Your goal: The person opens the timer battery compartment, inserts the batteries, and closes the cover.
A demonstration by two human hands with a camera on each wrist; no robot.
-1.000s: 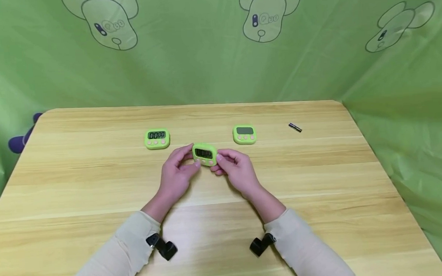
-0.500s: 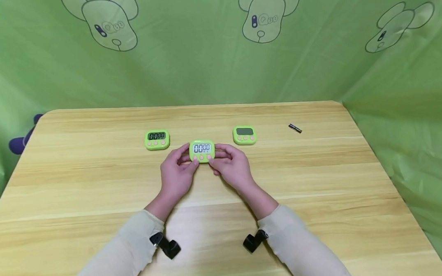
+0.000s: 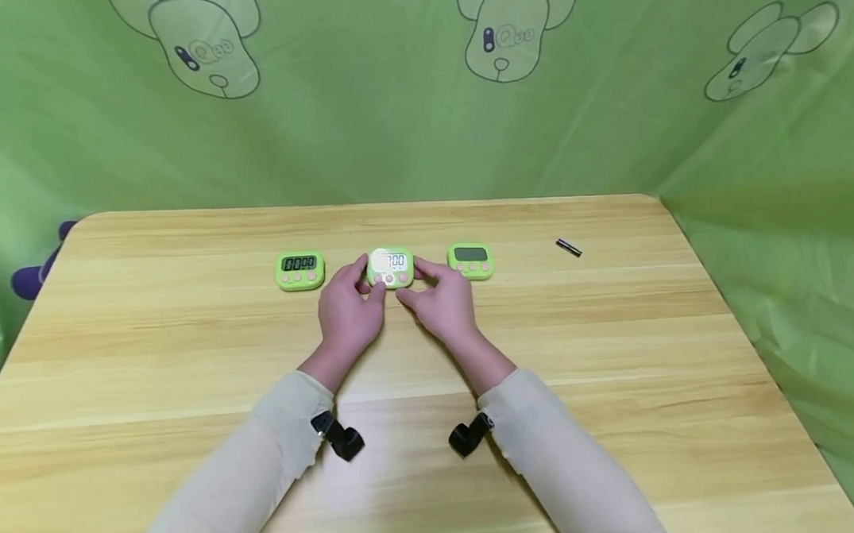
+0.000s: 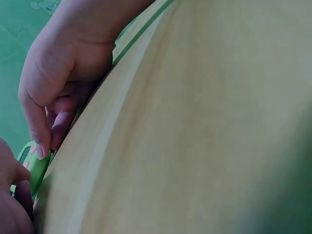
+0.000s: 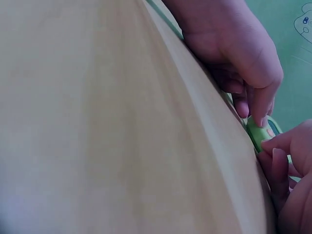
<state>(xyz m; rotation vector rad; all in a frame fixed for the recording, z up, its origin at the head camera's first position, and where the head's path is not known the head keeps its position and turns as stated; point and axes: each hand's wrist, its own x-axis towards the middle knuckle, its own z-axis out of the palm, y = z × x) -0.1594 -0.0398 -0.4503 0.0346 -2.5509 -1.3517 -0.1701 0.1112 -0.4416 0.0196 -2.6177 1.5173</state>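
Observation:
In the head view, my left hand and right hand hold a green digital kitchen timer between them, one at each side. The timer is down at the tabletop, its screen facing up toward me. Glare covers part of the display, and pink buttons run along its lower edge. Both thumbs are at the near edge, with index fingers along the sides. Seen from the left wrist, the right thumb presses the green timer's corner. From the right wrist, both thumbs touch the timer low against the wood.
A matching timer to the left reads 00:00. Another timer with a blank screen lies just right of my right hand. Farther right is a small dark battery. Behind the wooden table hangs a green curtain.
Both hands have carried the timer away from me, from nearer the table's middle into line between the other two timers. It was tilted, then levelled out.

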